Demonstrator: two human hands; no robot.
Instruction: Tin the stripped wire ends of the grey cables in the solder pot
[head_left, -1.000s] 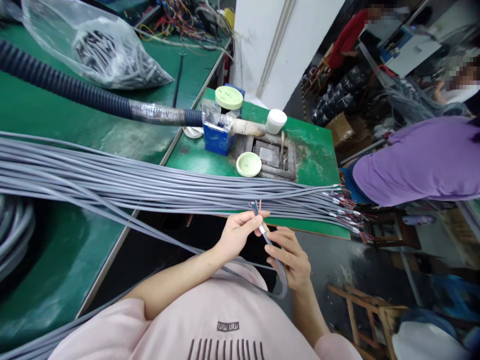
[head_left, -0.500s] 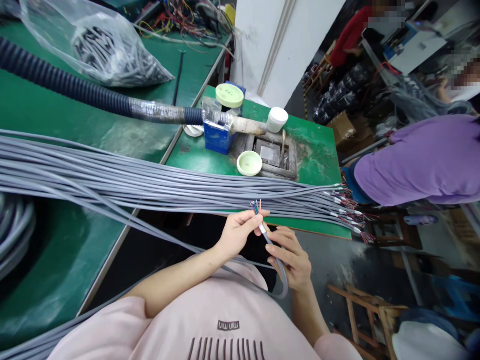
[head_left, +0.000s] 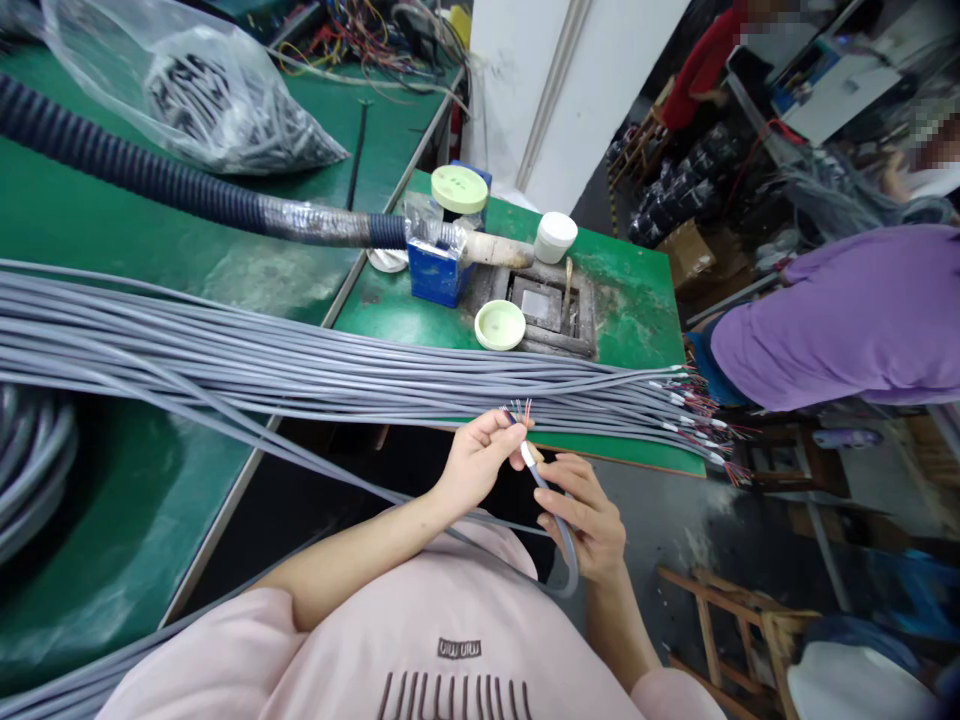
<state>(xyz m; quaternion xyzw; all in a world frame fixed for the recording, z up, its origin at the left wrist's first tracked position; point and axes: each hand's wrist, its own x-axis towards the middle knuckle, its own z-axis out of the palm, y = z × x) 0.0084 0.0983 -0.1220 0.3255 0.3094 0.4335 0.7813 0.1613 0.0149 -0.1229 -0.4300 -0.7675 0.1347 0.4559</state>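
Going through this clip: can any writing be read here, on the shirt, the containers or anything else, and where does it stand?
"miu miu": small dark print on the chest of the pink T-shirt, upside down in this view.
Larger dark letters below it: cut off by the picture's edge, too cropped to read.
Blue box, white jar, pale green lid: no readable text.

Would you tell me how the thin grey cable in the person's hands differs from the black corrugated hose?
The thin grey cable is smooth and slender; the black corrugated hose is ribbed and thicker. The cable curves between the left hand and right hand; the hose lies on the green bench. The cable ends in coloured wires, the hose in a silver wrapped section. Both are long.
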